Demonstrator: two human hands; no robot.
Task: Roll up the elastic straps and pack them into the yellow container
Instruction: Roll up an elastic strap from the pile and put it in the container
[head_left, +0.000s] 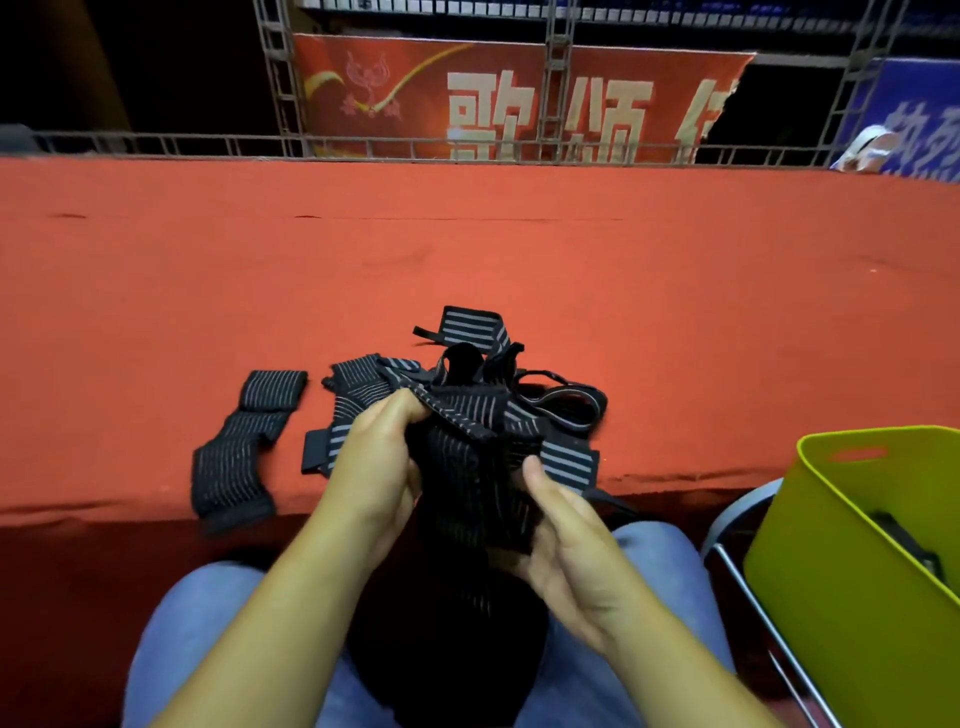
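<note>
We hold strap (467, 467) over lap: left hand (374, 467) pinches top edge, right hand (566, 540) cups it, thumb on top; long axis hangs toward lap; yellow container (831, 597) lies right, nearer right hand

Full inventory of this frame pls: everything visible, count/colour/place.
held strap: 1, black with grey stripes, over the lap
strap pile: several, count unclear, black-grey, on the table beyond the hands
loose strap: 1, black-grey, table edge, left of the pile
yellow container: 1, yellow-green, lower right; something dark inside
table: 1, red cover, across the frame
banner: 1, red, background
legs: 2, blue jeans, bottom
left hand: grips held strap's top
right hand: holds its right side
</note>
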